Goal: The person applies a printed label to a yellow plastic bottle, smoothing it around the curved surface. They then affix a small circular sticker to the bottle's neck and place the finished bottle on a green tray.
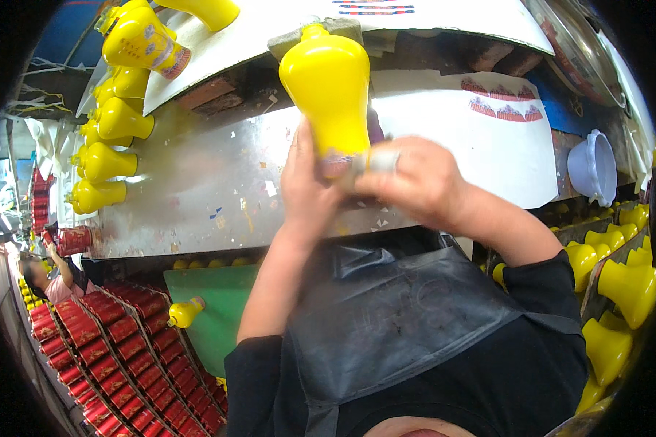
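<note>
A glossy yellow vase lies in front of me, its neck pointing away and resting at a grey block. My left hand is closed around its narrow lower part from the left and beneath; some of those fingers are hidden. Near the foot, the vase carries a patterned decal band. My right hand, blurred by motion, pinches a small pale pad-like piece against or right beside that band. Whether the pad is rubber or cloth, I cannot tell.
Several yellow vases line the table's left side. On the right, a white sheet bears patterned decals, beside a pale bucket. More vases fill racks at lower right. Red cylinders and another person are at left.
</note>
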Action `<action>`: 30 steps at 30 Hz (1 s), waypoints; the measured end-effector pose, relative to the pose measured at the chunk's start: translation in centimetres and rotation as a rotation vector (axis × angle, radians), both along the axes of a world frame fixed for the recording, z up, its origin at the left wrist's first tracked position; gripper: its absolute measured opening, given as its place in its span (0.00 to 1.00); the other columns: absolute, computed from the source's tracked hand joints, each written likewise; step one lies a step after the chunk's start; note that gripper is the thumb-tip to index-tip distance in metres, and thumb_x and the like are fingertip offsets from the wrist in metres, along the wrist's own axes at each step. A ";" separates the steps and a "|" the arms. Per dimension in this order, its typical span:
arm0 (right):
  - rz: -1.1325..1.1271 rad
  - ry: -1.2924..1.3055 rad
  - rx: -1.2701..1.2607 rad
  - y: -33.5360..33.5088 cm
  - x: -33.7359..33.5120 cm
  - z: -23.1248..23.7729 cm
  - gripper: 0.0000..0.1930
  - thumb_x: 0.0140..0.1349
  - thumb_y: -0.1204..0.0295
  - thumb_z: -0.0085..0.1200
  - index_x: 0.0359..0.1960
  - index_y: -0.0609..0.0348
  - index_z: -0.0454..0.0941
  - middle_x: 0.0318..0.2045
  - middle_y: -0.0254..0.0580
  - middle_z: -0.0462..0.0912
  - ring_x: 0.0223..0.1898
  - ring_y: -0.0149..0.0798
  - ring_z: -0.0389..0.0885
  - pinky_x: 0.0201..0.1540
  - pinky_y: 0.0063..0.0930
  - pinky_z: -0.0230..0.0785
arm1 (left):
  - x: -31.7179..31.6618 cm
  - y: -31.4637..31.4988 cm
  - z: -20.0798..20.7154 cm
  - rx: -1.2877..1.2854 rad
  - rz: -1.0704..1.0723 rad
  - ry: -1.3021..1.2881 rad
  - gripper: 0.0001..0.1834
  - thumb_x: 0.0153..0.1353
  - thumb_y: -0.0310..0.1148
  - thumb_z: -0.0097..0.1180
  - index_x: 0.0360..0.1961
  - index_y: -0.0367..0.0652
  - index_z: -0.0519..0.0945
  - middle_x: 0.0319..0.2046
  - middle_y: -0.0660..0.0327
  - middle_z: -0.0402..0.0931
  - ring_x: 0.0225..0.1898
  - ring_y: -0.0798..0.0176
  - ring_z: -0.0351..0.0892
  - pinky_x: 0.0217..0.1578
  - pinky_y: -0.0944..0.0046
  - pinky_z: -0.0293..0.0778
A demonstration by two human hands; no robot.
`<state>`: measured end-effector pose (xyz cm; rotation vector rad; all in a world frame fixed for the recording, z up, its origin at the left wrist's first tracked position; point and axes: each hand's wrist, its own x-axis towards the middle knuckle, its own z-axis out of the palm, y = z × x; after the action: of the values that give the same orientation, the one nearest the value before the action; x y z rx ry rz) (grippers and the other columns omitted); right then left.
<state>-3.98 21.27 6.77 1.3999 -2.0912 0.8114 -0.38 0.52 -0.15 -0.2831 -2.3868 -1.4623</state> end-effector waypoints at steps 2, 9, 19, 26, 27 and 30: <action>-0.021 -0.078 -0.031 0.3 0.7 -0.6 0.14 0.49 0.76 0.71 0.39 0.49 0.86 0.30 0.39 0.85 0.28 0.38 0.82 0.35 0.33 0.79 | 0.0 -0.1 -0.1 -0.028 -0.009 0.021 0.57 0.46 0.33 0.79 0.75 0.34 0.58 0.64 0.41 0.72 0.64 0.39 0.74 0.64 0.50 0.70; -0.022 -0.025 -0.067 0.5 0.8 -1.9 0.16 0.48 0.81 0.72 0.40 0.54 0.86 0.33 0.39 0.87 0.31 0.38 0.85 0.36 0.29 0.79 | 0.2 -0.4 0.9 -0.158 -0.038 0.002 0.56 0.51 0.34 0.75 0.76 0.33 0.55 0.63 0.42 0.72 0.63 0.38 0.75 0.63 0.49 0.71; -0.108 -0.326 -0.218 0.1 0.9 -1.7 0.16 0.51 0.84 0.69 0.43 0.57 0.86 0.35 0.43 0.87 0.34 0.43 0.86 0.38 0.31 0.79 | -0.5 -0.5 0.6 0.133 -0.071 -0.132 0.60 0.53 0.34 0.76 0.79 0.37 0.48 0.67 0.43 0.69 0.65 0.47 0.75 0.63 0.54 0.72; -0.008 -0.180 -0.208 0.1 1.1 -0.6 0.14 0.56 0.85 0.69 0.44 0.61 0.85 0.38 0.44 0.88 0.38 0.39 0.88 0.40 0.29 0.81 | 0.0 -1.2 1.6 0.298 -0.115 -0.229 0.59 0.58 0.34 0.74 0.79 0.34 0.44 0.70 0.45 0.66 0.68 0.54 0.72 0.67 0.57 0.68; -0.066 -0.327 -0.239 0.0 1.1 -0.5 0.14 0.55 0.85 0.70 0.43 0.60 0.85 0.37 0.45 0.88 0.37 0.39 0.87 0.39 0.29 0.80 | 0.1 -1.3 1.9 0.351 -0.130 -0.255 0.59 0.59 0.34 0.73 0.79 0.34 0.43 0.71 0.46 0.65 0.68 0.54 0.71 0.67 0.57 0.68; -0.149 -0.480 -0.341 -0.3 1.4 -0.6 0.16 0.53 0.83 0.72 0.43 0.58 0.85 0.37 0.45 0.88 0.35 0.38 0.87 0.37 0.28 0.79 | 0.6 -1.3 2.8 0.541 -0.208 -0.299 0.57 0.62 0.34 0.70 0.80 0.34 0.41 0.71 0.48 0.64 0.68 0.55 0.71 0.67 0.57 0.69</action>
<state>-2.59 21.02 6.20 0.9194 -2.2189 1.4717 0.18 -0.73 2.61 -0.1907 -2.0991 -2.3144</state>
